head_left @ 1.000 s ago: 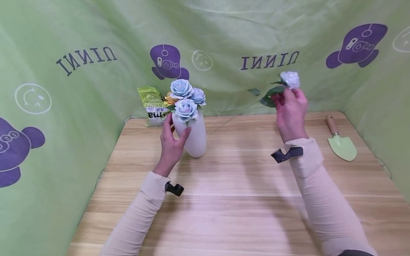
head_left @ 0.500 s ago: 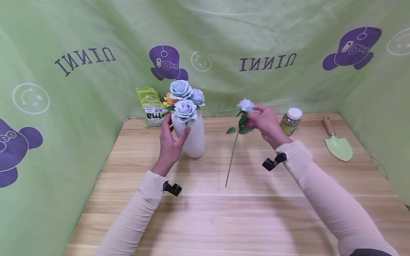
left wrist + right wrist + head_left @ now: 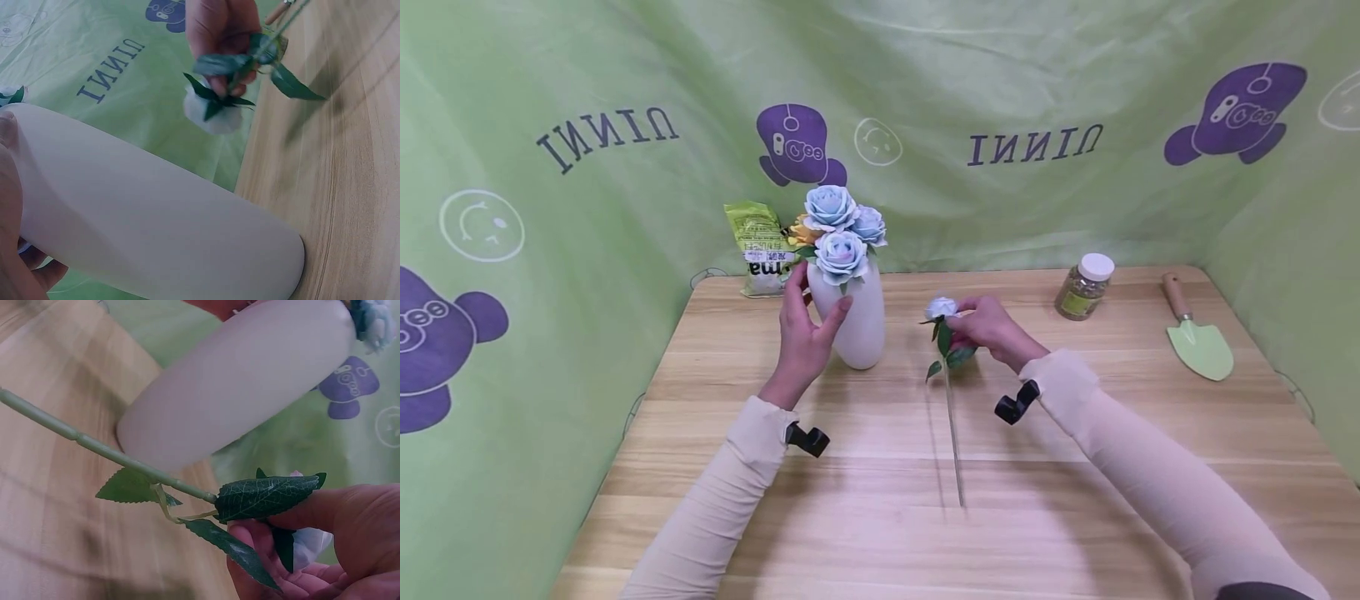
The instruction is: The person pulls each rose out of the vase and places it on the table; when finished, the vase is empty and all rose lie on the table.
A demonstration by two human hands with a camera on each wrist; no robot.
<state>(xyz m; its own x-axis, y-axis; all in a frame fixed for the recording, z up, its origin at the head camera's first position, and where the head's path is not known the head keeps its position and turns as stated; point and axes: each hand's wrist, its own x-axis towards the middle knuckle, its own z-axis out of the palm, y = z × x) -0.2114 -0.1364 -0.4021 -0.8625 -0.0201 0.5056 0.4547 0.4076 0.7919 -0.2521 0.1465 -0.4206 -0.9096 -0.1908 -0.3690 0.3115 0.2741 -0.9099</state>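
My left hand (image 3: pixel 802 337) holds the upper left side of a tall white vase (image 3: pixel 863 321), thumb at the front and fingers behind. The vase stands on the table, leaning a little in the head view. Several pale blue roses (image 3: pixel 841 255) and a yellow flower (image 3: pixel 802 231) fill its mouth. To the right of the vase, my right hand (image 3: pixel 992 327) pinches a single pale blue rose (image 3: pixel 941 308) just under its bloom. Its long bare stem (image 3: pixel 119 456) points toward the table's near side, with green leaves (image 3: pixel 269 494) by the fingers. Vase and single rose are apart.
A green snack-like bag (image 3: pixel 762 250) leans at the back left, behind the vase. On the back right stand a jar with a white lid (image 3: pixel 1084 287) and a green trowel with a wooden handle (image 3: pixel 1201 346). Green printed cloth (image 3: pixel 925 208) encloses the wooden table (image 3: pixel 880 525).
My right hand has brought the single rose left and down from the back right, and its stem has swung toward the near side. The jar has come into view. My left hand stays on the vase.
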